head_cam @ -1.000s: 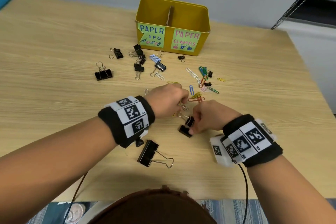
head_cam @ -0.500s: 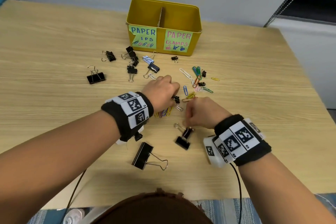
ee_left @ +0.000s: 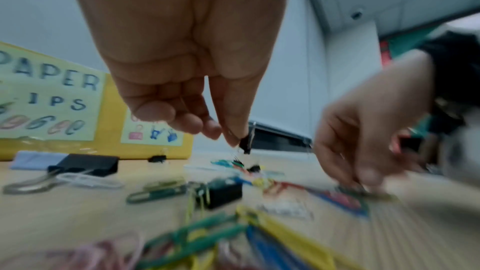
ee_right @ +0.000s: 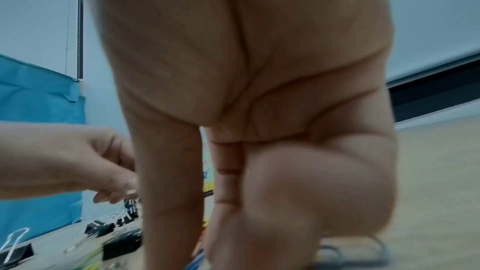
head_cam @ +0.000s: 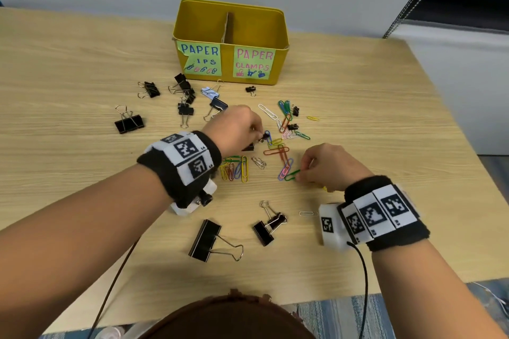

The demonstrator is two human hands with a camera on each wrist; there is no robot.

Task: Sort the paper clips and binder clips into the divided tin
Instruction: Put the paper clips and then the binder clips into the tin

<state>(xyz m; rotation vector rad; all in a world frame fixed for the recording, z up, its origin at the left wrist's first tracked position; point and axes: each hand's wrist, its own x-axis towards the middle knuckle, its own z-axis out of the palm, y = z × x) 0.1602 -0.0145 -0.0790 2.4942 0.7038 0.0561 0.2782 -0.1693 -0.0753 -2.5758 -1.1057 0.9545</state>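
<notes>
A: Change? Right hand [head_cam: 327,165] has left the black binder clips at 6 o'clock; fingers now pinch a green wire paper clip [head_cam: 291,175] on the counter [head_cam: 68,85].

B: Left hand [head_cam: 237,129] pinches a tiny black binder clip [ee_left: 245,143], lifted. Yellow divided tin [head_cam: 230,63] at 12 o'clock.

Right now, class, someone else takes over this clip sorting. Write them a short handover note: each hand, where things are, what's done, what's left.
Left hand: pinches a small black binder clip, lifted off the table.
Right hand: fingertips pinch a green paper clip that lies on the table.
Yellow tin: at the far edge, left half labelled for paper clips, right for clamps.
Done: no clip seen in the tin; its floor is partly hidden.
Left: the scattered binder clips and coloured paper clips in front of the tin.
</notes>
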